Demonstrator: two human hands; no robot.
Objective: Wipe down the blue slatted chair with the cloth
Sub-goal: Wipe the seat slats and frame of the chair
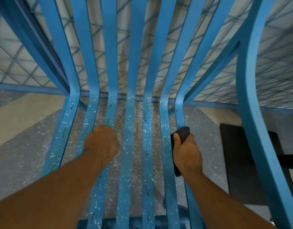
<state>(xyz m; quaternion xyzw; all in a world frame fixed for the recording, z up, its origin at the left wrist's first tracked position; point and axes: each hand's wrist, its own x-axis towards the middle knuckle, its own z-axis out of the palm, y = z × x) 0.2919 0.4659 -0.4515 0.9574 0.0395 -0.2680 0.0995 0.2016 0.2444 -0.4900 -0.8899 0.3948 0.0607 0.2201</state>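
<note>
While the left hand (pixel 101 142) sits fisted on the seat slats left of centre, apparently gripping one to brace, though its fingers curl out of sight so the hold can't be confirmed, the right hand (pixel 186 152) is closed around a dark cloth (pixel 182 135), thumb on top. Cloth is pressed to the outermost right slat of the blue slatted chair (pixel 129 113), partway along the seat.

Step in hand, my read: wiping the seat, working the right-edge slat. Far from done. Pale flecks and a few dark streaks cover nearly every seat slat from the backrest bend to the front edge.

Next move likely calls for dragging the cloth along the slat's length, then shifting inward slat by slat. The braced hand must move off before its slat can be cleaned.

Hard to make out:
- how much cloth hangs below the palm; a dark strip shows under the wrist
- whether the flecks are dust or paint
- slat undersides, chair legs and front rail, cut off
- dark object (pixel 241 159) on the floor, right, unidentified
</note>
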